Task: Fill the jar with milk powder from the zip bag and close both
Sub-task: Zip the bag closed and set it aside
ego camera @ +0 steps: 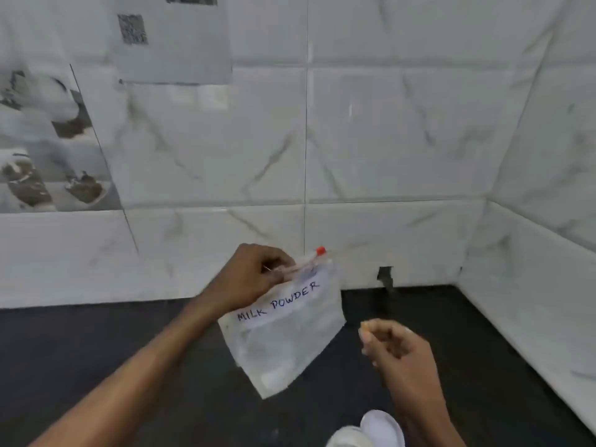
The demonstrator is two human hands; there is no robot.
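While left fingers (274, 269) pinch zip bag (287, 333) top, right hand (396, 350) loosely curled, empty

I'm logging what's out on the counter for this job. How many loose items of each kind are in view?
Zip bag, labelled milk powder, held up by the left hand: 1
White objects at the bottom edge, cut off, probably jar and lid: 2
Total: 3
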